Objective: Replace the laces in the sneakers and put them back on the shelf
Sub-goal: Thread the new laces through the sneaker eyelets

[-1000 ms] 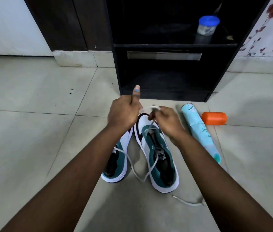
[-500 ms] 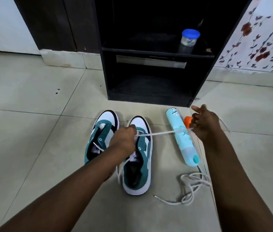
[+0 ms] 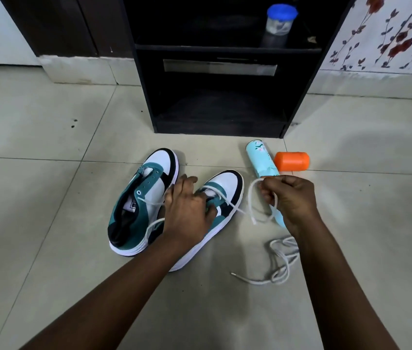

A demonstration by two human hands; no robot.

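Lace [image 3: 235, 209] runs rightward from the right sneaker [image 3: 227, 188] to the right hand [image 3: 289, 200].
Nearest, a spare lace [image 3: 279, 261] lies right of that sneaker; the right grip pinches a loop, the left hand [image 3: 187, 210] presses its eyelets; the shelf [image 3: 222, 46] stands beyond.

The floor [image 3: 48, 137] is laid with pale tiles, marked by a few dark specks at the left. Two teal, white and black sneakers are set on it side by side: the left sneaker [image 3: 139, 205] and the right sneaker [image 3: 227, 195]. A pale blue spray can [image 3: 260, 160] lies on its side just right of them, with an orange cap [image 3: 292, 161] beside it. A loose white lace [image 3: 275, 263] is heaped nearer. A black shelf unit [image 3: 215, 107] stands on the floor behind, with a blue-lidded jar [image 3: 278, 26] on its upper shelf.
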